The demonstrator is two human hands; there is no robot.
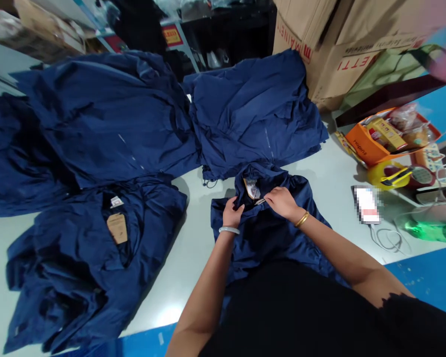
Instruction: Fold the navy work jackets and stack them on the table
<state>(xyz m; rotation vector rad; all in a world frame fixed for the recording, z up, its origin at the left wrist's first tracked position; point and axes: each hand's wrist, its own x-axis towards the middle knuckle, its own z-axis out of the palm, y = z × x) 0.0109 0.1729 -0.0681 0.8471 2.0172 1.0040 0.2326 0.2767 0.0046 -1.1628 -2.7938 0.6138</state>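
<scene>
A dark blue jacket (278, 233) lies on the white table (193, 218) right in front of me, its collar open and a white and yellow label (251, 189) inside the neck. My left hand (233, 212) is closed on the left edge of the collar, thumb and fingers pinching the cloth. At the right side of the neck opening, my right hand (281, 202) is closed, its fingertips at a small pale strip (260, 202) by the collar edge. What exactly the right fingertips pinch is too small to make out.
Stacks of blue jackets (115, 114) fill the back and left. Another jacket (148, 238) with a brown tag (117, 228) lies at front left. Cardboard boxes (351, 59) stand back right; an orange box (367, 146), yellow tape roll (381, 174), phone (366, 204) and green bottle (431, 229) lie right.
</scene>
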